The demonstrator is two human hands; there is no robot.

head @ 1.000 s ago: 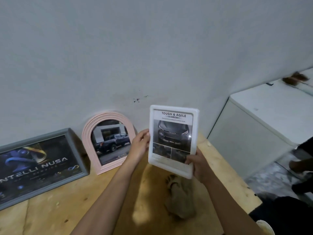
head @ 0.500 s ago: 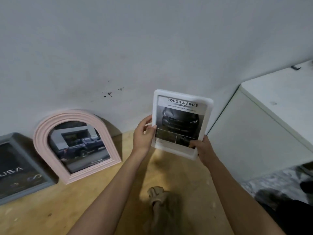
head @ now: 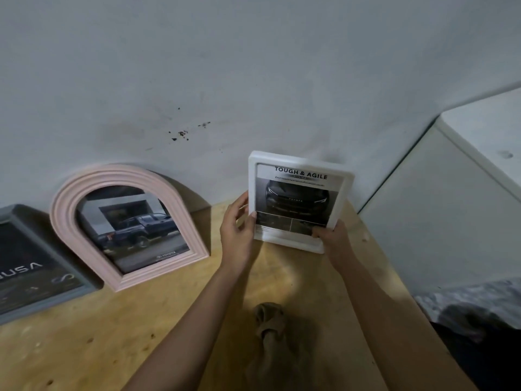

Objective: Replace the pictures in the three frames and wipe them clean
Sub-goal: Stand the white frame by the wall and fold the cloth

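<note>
- White frame (head: 298,201): probably light, rigid, front pane fragile; grip by the edges.
- Left hand (head: 238,230), right hand (head: 332,238): fingers clamped on frame edges.

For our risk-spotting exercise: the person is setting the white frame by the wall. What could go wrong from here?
1. The white frame looks nearly upright at the wall, so it may tip forward once released.
2. Thumbs of the left hand and right hand lie on its front and may smudge it.
</note>
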